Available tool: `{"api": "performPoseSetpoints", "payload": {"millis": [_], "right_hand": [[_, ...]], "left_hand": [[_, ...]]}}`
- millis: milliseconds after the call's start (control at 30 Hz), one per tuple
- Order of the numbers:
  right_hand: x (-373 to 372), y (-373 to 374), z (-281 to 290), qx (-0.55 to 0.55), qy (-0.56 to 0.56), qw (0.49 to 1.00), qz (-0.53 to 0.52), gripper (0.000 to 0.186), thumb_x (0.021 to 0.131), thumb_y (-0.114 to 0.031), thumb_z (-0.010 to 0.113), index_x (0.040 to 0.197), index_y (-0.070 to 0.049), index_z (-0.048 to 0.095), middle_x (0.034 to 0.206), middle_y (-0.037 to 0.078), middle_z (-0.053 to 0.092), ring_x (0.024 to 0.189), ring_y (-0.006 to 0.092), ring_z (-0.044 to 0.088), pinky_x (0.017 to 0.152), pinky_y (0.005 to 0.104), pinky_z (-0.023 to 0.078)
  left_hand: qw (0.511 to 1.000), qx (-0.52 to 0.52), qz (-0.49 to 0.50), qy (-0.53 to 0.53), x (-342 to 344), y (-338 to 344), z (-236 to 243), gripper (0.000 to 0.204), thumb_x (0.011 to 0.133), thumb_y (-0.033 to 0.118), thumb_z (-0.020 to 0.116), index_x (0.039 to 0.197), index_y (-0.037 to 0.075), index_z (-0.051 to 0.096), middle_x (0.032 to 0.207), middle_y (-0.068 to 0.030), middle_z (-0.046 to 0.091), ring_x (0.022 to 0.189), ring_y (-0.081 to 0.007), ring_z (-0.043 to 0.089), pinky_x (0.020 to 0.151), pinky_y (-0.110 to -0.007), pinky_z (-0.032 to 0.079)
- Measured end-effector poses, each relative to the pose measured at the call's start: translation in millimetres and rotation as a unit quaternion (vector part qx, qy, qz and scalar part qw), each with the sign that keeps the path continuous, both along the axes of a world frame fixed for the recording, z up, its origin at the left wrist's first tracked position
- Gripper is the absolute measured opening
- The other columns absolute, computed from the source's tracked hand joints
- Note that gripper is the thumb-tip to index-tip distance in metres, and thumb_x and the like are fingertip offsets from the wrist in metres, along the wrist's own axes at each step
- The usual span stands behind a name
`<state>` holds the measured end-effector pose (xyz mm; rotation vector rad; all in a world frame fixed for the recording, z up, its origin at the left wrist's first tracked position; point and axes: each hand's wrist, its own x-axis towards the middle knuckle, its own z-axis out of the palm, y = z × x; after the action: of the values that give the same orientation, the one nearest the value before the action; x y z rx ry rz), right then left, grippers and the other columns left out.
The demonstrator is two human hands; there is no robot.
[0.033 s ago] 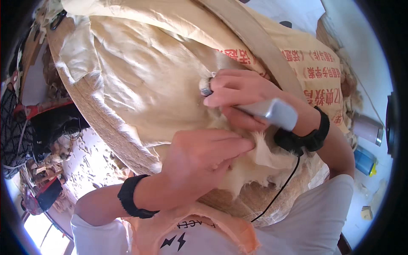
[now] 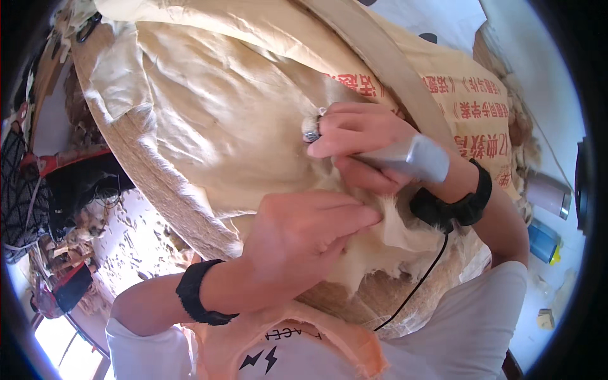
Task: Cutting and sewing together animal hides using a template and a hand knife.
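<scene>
Pale tan hide [image 2: 196,126] with a furry, ragged edge [image 2: 367,278] is spread in front of me. My right hand [image 2: 361,133] is closed around a silvery metal tool [image 2: 415,158] with a broad end pointing right; a small fuzzy cream piece with a metallic band [image 2: 311,130] shows at my fingertips, its connection to the tool unclear. My left hand [image 2: 301,234] lies just below, fingers bent and pinched at a pale flap of the hide [image 2: 392,228]. What is between those fingertips is mostly hidden.
A large tan sack with red printing [image 2: 475,114] and a long curved band [image 2: 392,63] lie beyond. At right are a steel cylinder [image 2: 548,196] and a blue container [image 2: 538,240]. Dark and red items [image 2: 69,177] and littered scraps [image 2: 126,247] are at left.
My right hand and the metal tool have shifted slightly to the right. My left hand has barely moved.
</scene>
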<state>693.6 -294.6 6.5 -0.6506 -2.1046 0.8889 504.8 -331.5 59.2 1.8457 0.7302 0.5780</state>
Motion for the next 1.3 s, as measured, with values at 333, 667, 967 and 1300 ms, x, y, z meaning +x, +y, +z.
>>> {"api": "performPoseSetpoints", "payload": {"millis": [333,667,967,1300], "right_hand": [[-25,27,8,-0.088,-0.099,0.990,0.053,0.025,0.073,-0.008,0.047,0.095,-0.001,0.058,0.065,0.009,0.053,0.060,0.0297,0.052,0.055,0.0372,0.042],[-49,45,17,-0.097,-0.126,0.987,-0.006,0.023,0.080,-0.018,0.048,0.097,-0.006,0.060,0.068,0.011,0.056,0.064,0.0303,0.055,0.061,0.0373,0.044],[-58,51,14,-0.040,-0.117,0.992,0.000,0.020,0.082,-0.017,0.047,0.094,-0.004,0.057,0.074,0.015,0.057,0.069,0.0340,0.055,0.066,0.0404,0.045],[-57,54,18,-0.023,-0.082,0.996,0.033,0.014,0.075,-0.004,0.054,0.089,-0.004,0.053,0.076,0.011,0.057,0.070,0.0323,0.054,0.066,0.0383,0.046]], "left_hand": [[0.999,0.009,-0.011,-0.039,-15,10,29,0.023,0.066,-0.008,0.064,0.086,0.004,0.067,0.075,-0.0108,0.064,0.063,-0.0244,0.062,0.055,-0.028,0.049],[0.994,0.090,-0.011,-0.065,-35,7,54,0.024,0.064,-0.001,0.064,0.087,0.006,0.068,0.075,-0.0081,0.064,0.061,-0.0231,0.063,0.053,-0.028,0.050],[0.967,0.131,0.081,0.203,-38,31,-11,0.021,0.075,0.015,0.064,0.090,0.002,0.058,0.079,-0.0148,0.057,0.067,-0.0321,0.059,0.058,-0.038,0.049],[0.931,0.242,0.049,0.270,-44,36,-27,0.013,0.065,0.006,0.058,0.078,0.004,0.054,0.069,-0.0073,0.051,0.062,-0.0202,0.058,0.052,-0.029,0.049]]}}
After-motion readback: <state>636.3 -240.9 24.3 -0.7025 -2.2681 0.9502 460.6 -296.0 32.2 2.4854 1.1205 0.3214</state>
